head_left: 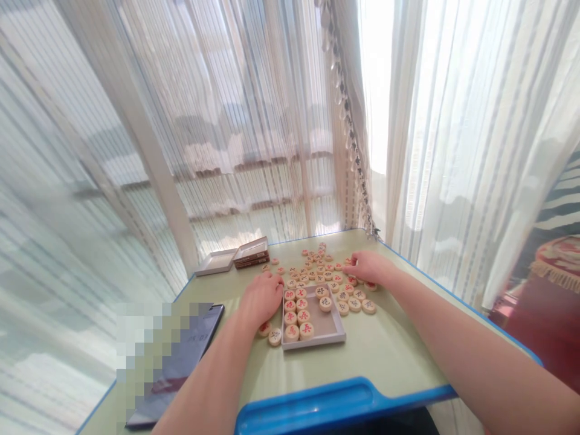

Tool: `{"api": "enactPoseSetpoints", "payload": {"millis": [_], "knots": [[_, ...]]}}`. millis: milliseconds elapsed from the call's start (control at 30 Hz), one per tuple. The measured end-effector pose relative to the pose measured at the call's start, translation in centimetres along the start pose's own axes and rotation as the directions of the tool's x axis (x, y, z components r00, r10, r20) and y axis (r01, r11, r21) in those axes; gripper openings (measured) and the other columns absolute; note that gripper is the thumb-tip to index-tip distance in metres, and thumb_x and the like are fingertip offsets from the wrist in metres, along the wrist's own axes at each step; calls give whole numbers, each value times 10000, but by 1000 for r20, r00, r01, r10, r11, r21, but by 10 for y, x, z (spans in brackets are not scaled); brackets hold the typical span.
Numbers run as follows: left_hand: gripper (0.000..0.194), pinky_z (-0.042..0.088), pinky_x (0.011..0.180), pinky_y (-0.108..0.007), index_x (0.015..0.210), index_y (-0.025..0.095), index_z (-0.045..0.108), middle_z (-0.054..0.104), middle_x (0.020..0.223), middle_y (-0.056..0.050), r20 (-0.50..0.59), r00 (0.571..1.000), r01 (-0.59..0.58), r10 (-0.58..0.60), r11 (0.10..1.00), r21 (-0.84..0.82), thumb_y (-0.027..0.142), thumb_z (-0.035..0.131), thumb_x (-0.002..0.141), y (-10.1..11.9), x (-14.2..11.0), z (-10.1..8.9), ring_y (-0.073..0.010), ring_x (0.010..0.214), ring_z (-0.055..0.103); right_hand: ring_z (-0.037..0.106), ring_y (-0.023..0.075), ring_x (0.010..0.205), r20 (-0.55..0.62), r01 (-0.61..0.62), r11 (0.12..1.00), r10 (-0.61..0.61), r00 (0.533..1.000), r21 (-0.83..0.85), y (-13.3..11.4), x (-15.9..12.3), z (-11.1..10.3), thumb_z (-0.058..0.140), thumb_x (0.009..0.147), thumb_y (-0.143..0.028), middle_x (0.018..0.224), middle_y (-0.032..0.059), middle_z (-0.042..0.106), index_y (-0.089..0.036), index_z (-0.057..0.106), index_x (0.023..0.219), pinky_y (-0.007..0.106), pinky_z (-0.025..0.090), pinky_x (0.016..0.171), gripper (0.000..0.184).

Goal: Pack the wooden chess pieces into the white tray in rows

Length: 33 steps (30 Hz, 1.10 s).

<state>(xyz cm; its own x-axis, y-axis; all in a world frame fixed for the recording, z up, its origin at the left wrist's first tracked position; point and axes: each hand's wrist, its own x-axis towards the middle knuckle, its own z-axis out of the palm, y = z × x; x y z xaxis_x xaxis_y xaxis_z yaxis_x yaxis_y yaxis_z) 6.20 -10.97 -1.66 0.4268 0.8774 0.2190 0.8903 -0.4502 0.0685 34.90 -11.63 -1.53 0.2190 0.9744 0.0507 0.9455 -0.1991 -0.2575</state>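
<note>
A shallow white box tray (324,332) lies on the table, with two columns of red-marked Chinese chess pieces (303,316) on its left side. Two dark-marked pieces (325,304) sit at its upper right. My left hand (263,297) rests beside the tray's left wall, fingers loosely bent and apart; whether they touch the wall is hard to see. Beyond the tray, many round wooden pieces (321,270) are scattered. My right hand (370,267) reaches in at their right side, its fingertips closed around a piece, mostly hidden.
Stacked flat boxes (252,252) and an open box lid (216,261) stand at the far left. A dark tablet (181,362), partly pixelated, lies left of my forearm. The table's blue front edge (312,399) has a groove. Sheer curtains (272,121) hang behind.
</note>
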Motion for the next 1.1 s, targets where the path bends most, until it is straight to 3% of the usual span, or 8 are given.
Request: {"api": "enactPoseSetpoints", "payload": {"millis": [1100], "knots": [[370,434,827,-372,1007,191,618,602,1026,-116,82,997,-16,11,998,63,241,278,870,7,-2,-5,-236,946,551,555,152,491,87,15,1000,-14,996,-11,-7,-8,-8,498,732,-533,584,15,629,-210,564,792,258,307,457,334]]}}
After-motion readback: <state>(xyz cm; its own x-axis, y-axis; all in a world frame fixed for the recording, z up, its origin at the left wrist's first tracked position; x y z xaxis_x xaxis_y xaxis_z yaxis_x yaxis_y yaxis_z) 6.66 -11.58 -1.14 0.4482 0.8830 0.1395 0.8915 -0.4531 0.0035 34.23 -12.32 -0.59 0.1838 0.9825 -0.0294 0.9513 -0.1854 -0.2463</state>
